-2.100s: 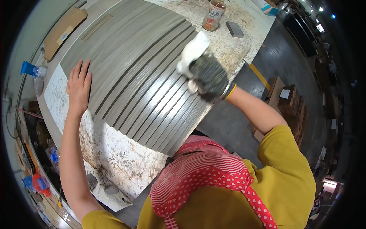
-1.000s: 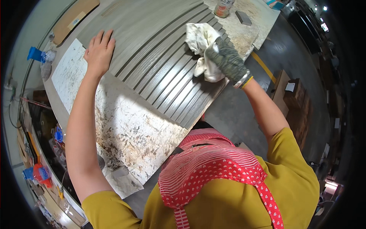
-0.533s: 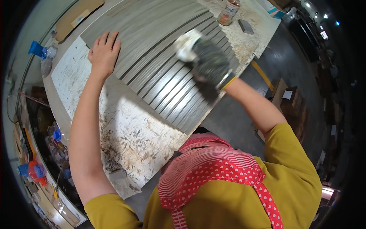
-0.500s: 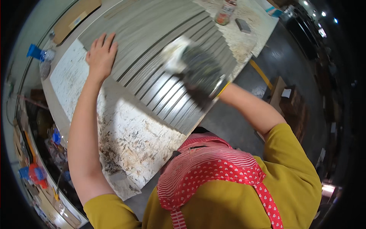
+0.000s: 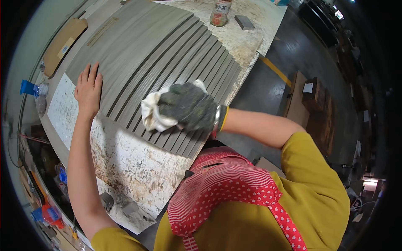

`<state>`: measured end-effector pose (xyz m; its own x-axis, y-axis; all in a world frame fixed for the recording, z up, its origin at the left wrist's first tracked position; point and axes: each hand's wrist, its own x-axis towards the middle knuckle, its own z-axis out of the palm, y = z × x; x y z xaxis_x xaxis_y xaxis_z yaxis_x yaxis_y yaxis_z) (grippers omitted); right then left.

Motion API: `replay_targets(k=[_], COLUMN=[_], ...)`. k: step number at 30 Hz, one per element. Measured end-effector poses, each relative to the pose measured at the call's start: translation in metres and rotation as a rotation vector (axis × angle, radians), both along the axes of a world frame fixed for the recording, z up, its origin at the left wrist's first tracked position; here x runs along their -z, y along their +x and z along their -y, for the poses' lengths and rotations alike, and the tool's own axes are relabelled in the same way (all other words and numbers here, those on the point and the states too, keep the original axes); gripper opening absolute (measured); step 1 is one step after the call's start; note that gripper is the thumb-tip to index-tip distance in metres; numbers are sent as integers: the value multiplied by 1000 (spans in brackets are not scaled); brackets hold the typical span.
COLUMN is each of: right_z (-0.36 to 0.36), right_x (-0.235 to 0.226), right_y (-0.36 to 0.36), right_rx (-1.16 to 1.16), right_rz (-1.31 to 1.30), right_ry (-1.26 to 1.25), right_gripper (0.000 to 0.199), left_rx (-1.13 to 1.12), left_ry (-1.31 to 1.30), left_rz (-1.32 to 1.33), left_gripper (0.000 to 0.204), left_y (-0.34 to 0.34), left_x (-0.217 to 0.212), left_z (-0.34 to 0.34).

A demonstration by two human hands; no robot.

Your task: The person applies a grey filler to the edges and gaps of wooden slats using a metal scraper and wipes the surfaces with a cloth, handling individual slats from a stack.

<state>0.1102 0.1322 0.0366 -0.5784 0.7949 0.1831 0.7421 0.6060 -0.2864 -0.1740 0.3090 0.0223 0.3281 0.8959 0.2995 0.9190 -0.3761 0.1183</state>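
Head cam, L unit of fisheye pr., worn on my head. Faces down & fwd over my apron (image 5: 222,180) to desk (image 5: 245,44), ctr-L; floor (image 5: 284,44) at R. Close range: my L hand (image 5: 88,94) & R hand (image 5: 188,106) w/in frame. Pic upright, unmirrored; edges bend twd dark rim.

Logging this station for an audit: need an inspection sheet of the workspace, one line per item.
Surface: white worktop, stained and flecked.
Job's things: grey wood-grain boards, overlapping in steps; bunched white cloth over them.
Clutter: bottle and grey block, far side; cardboard piece, left.
Hands: bare left hand at boards' left edge; gloved right hand holds cloth.
Cables: too unclear to tell.
Surroundings: grey floor, yellow stripe, brown boxes right.
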Motion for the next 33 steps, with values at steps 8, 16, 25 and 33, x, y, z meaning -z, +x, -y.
replay_targets(k=[8, 16, 25, 33], right_z=[-63, 0, 77, 28], right_x=[14, 14, 31, 32], right_y=[209, 48, -75, 74], right_rx=[483, 344, -116, 335], right_rz=[247, 153, -375, -11], right_ry=[461, 252, -96, 338], right_gripper=[38, 30, 48, 36], left_rx=[12, 1, 7, 12], left_ry=[32, 42, 16, 61], left_rz=[20, 48, 45, 20], left_gripper=[46, 46, 47, 47], left_y=[0, 0, 7, 5], left_x=[1, 0, 2, 5], left_z=[0, 1, -3, -6])
